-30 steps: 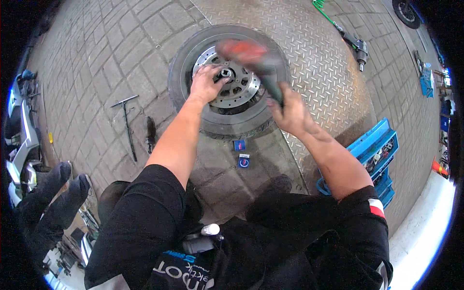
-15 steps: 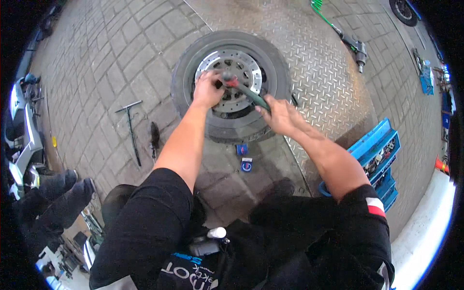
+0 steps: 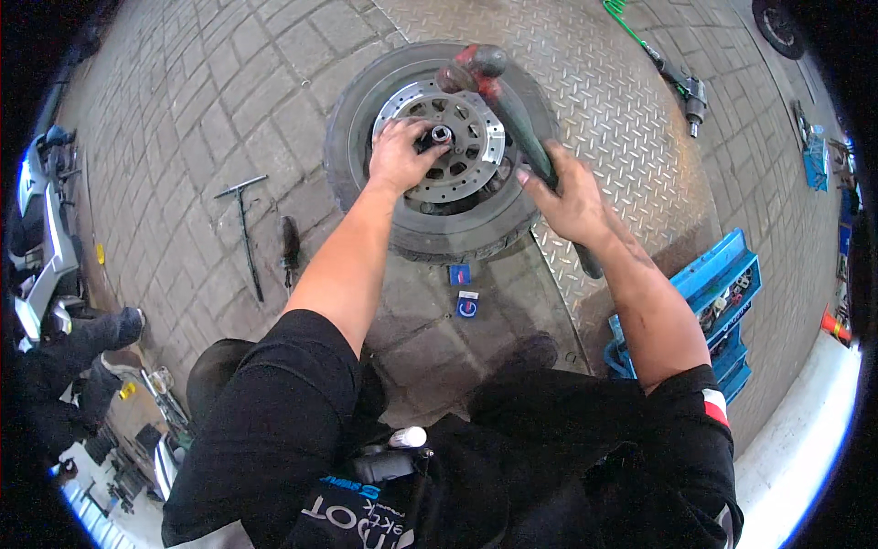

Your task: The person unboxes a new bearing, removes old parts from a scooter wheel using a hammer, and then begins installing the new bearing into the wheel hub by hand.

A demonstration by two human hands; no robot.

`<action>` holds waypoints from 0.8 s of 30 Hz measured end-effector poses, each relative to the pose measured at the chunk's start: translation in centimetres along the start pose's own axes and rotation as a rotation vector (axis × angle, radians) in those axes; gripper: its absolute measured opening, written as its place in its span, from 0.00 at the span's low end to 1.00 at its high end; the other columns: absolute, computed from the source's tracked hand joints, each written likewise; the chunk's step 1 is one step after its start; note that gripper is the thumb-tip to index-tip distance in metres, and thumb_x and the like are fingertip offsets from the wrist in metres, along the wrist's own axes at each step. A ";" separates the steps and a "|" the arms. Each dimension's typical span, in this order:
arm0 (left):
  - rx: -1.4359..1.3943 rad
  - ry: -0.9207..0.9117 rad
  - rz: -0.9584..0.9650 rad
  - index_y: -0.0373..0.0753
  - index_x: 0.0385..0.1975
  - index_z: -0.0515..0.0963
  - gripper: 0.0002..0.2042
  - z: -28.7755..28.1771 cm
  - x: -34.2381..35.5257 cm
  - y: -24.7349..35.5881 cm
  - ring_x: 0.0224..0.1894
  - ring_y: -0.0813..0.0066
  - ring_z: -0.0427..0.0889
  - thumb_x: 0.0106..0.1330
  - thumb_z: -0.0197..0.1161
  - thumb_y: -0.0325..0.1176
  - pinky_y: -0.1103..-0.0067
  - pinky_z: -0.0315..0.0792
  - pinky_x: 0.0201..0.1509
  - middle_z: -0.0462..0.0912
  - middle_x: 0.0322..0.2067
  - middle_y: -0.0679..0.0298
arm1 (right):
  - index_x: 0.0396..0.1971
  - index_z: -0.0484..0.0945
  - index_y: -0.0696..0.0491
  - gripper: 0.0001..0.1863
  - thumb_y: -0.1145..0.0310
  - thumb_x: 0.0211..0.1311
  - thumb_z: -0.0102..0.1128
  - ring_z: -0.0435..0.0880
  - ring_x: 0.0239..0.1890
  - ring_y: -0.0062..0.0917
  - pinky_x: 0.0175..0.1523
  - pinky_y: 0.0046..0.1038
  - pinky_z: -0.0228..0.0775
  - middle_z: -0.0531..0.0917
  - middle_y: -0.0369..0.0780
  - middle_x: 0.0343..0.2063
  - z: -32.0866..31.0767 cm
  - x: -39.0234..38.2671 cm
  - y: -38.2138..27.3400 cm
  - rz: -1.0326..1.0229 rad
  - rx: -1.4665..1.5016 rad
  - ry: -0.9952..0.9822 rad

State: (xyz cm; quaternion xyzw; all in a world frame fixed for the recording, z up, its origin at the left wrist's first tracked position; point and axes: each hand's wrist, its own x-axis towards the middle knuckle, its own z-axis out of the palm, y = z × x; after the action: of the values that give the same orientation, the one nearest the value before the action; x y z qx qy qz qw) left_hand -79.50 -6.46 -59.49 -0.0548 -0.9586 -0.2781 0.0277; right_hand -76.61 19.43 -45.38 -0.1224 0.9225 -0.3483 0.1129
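Observation:
My left hand (image 3: 399,157) grips a dark socket (image 3: 440,134) with a square hole, standing at the hub of a wheel lying flat. The wheel has a black tyre (image 3: 439,241) and a silver perforated brake disc (image 3: 494,137). My right hand (image 3: 572,199) is closed round the green handle of a mallet (image 3: 519,123), whose red-and-dark head is raised over the far right of the wheel, slightly blurred. Two small blue boxes (image 3: 466,304) lie just below the tyre.
A T-handle wrench (image 3: 240,222) and a dark tool (image 3: 289,240) lie left on the pavers. At right are a steel tread plate (image 3: 625,128), impact gun (image 3: 684,90) with green hose and blue toolbox (image 3: 692,281). Another person's legs (image 3: 96,340) and white bodywork (image 3: 46,265) are at left.
The mallet was high and blurred, came down at the socket half a second ago, and is now raised up and right again. My left hand stays at the hub. The other person's legs have shifted.

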 end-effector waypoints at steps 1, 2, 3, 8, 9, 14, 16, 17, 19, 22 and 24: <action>-0.012 -0.007 0.010 0.48 0.50 0.79 0.24 0.0 0.0 -0.2 0.61 0.62 0.70 0.55 0.66 0.51 0.64 0.53 0.71 0.78 0.52 0.62 | 0.49 0.72 0.58 0.22 0.57 0.62 0.59 0.81 0.40 0.52 0.45 0.45 0.71 0.81 0.56 0.33 0.2 0.0 0.0 -0.005 -0.024 -0.018; -0.020 0.037 0.034 0.46 0.48 0.80 0.22 -0.1 -0.2 -0.4 0.59 0.61 0.71 0.56 0.66 0.50 0.64 0.55 0.69 0.79 0.51 0.61 | 0.49 0.72 0.58 0.22 0.57 0.62 0.59 0.81 0.40 0.52 0.45 0.45 0.71 0.81 0.56 0.33 0.6 0.0 0.3 -0.007 -0.019 -0.023; -0.021 0.037 0.033 0.46 0.48 0.80 0.22 -0.1 -0.2 -0.2 0.59 0.61 0.71 0.56 0.66 0.50 0.64 0.55 0.69 0.79 0.51 0.61 | 0.48 0.73 0.58 0.22 0.58 0.61 0.60 0.80 0.40 0.52 0.46 0.45 0.71 0.81 0.55 0.33 1.1 0.0 1.1 -0.002 -0.027 -0.059; -0.018 0.015 -0.015 0.44 0.48 0.80 0.21 0.1 -0.2 0.0 0.59 0.61 0.72 0.57 0.66 0.48 0.65 0.56 0.69 0.79 0.51 0.61 | 0.45 0.74 0.57 0.19 0.58 0.61 0.60 0.80 0.40 0.51 0.45 0.45 0.70 0.81 0.53 0.32 3.5 0.0 3.4 -0.076 -0.028 -0.083; -0.021 0.014 -0.012 0.44 0.48 0.80 0.21 0.1 -0.2 0.0 0.59 0.61 0.72 0.57 0.66 0.48 0.65 0.56 0.69 0.79 0.51 0.61 | 0.45 0.74 0.57 0.19 0.58 0.61 0.60 0.80 0.40 0.51 0.45 0.45 0.70 0.81 0.53 0.32 3.5 0.3 3.4 -0.072 -0.031 -0.081; -0.010 0.002 0.013 0.45 0.50 0.79 0.22 0.0 -0.1 -0.1 0.60 0.61 0.71 0.58 0.65 0.47 0.65 0.54 0.70 0.78 0.52 0.60 | 0.43 0.73 0.58 0.20 0.55 0.64 0.56 0.79 0.39 0.55 0.43 0.48 0.70 0.80 0.57 0.32 2.1 0.6 1.7 -0.005 -0.062 0.015; 0.010 -0.005 0.019 0.45 0.50 0.78 0.22 0.1 -0.3 -0.4 0.60 0.61 0.71 0.58 0.65 0.47 0.64 0.54 0.71 0.78 0.52 0.59 | 0.44 0.72 0.58 0.20 0.56 0.65 0.55 0.79 0.38 0.56 0.42 0.49 0.70 0.80 0.57 0.31 -0.3 0.8 -0.9 -0.042 -0.045 0.017; 0.014 -0.004 0.010 0.45 0.51 0.78 0.22 0.2 -0.4 -0.6 0.60 0.60 0.70 0.58 0.65 0.47 0.64 0.54 0.71 0.78 0.53 0.59 | 0.45 0.71 0.59 0.20 0.56 0.65 0.55 0.79 0.37 0.57 0.41 0.49 0.70 0.79 0.58 0.30 -0.9 0.8 -1.7 -0.083 -0.030 0.026; 0.018 0.004 0.012 0.46 0.51 0.78 0.22 0.2 -0.2 -0.8 0.61 0.60 0.70 0.58 0.65 0.48 0.64 0.53 0.71 0.77 0.53 0.59 | 0.47 0.69 0.59 0.21 0.56 0.66 0.53 0.79 0.36 0.57 0.40 0.49 0.70 0.80 0.57 0.29 -0.1 0.2 -1.4 -0.213 -0.033 0.117; -0.033 -0.075 -0.015 0.45 0.51 0.78 0.23 0.4 -0.1 -0.3 0.62 0.59 0.68 0.57 0.65 0.48 0.64 0.53 0.71 0.77 0.54 0.59 | 0.48 0.69 0.60 0.22 0.55 0.66 0.53 0.80 0.38 0.56 0.42 0.49 0.71 0.80 0.57 0.29 1.6 -0.1 0.1 -0.098 -0.001 -0.006; 0.001 -0.075 -0.012 0.44 0.51 0.78 0.23 0.3 0.0 -0.1 0.62 0.60 0.69 0.57 0.65 0.48 0.64 0.53 0.71 0.77 0.54 0.59 | 0.48 0.69 0.59 0.22 0.56 0.66 0.53 0.80 0.38 0.55 0.41 0.49 0.72 0.81 0.56 0.29 2.6 -0.1 0.6 -0.014 -0.059 -0.068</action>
State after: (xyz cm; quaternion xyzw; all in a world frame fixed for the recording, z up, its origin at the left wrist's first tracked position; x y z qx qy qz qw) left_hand -79.47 -6.39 -59.77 -0.0596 -0.9594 -0.2754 -0.0101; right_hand -75.85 18.28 -47.67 -0.1439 0.9271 -0.3174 0.1380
